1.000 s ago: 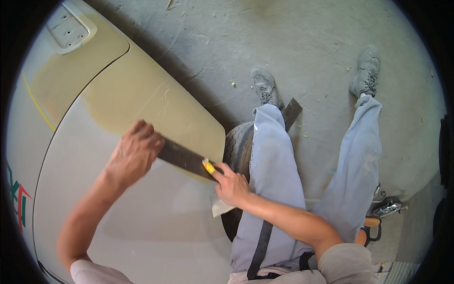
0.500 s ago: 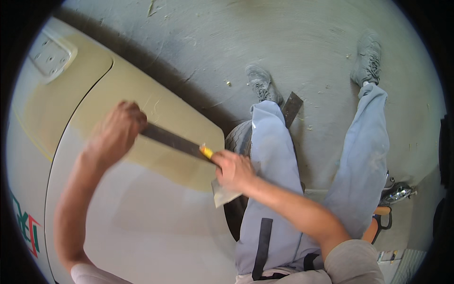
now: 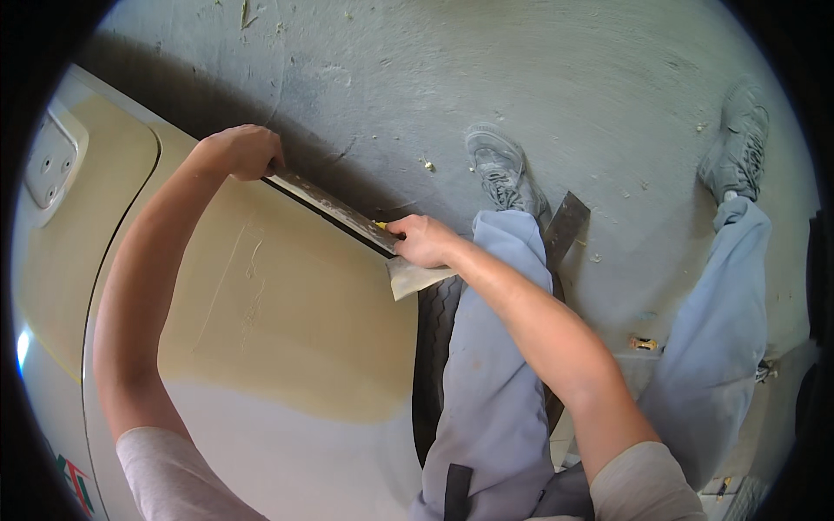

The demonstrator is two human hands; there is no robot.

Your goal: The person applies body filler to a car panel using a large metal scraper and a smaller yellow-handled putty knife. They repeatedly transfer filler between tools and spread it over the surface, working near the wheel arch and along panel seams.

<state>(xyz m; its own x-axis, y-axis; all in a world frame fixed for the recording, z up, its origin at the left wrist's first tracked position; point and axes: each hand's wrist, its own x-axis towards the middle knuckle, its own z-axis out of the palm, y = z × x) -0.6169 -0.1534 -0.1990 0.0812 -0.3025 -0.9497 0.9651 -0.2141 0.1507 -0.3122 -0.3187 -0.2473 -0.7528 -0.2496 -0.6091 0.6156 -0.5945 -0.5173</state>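
Grey concrete floor spreads out beyond the fingers of a worker's left hand and right hand. Nearer the body than both sets of fingers lies a pale vehicle body panel, its upper part covered by a tan patch with thin scratch-like lines below the left fingers. Blue-grey trousers fill the space to the right of and below the right fingers, with a black tyre showing between leg and panel. Spanning the gap from left fingers to right fingers, a long flat strip runs along the panel's far edge; whether it touches the panel cannot be told. The left fingers are curled around its far end, the right fingers closed over the near end. Dusty lace-up shoes stand farther out, to the right of the right fingers, and a dark flat bar shows beside the nearer leg. Just below the right fingers juts a pale thin sheet; at their tips shows a small yellow piece, mostly hidden.
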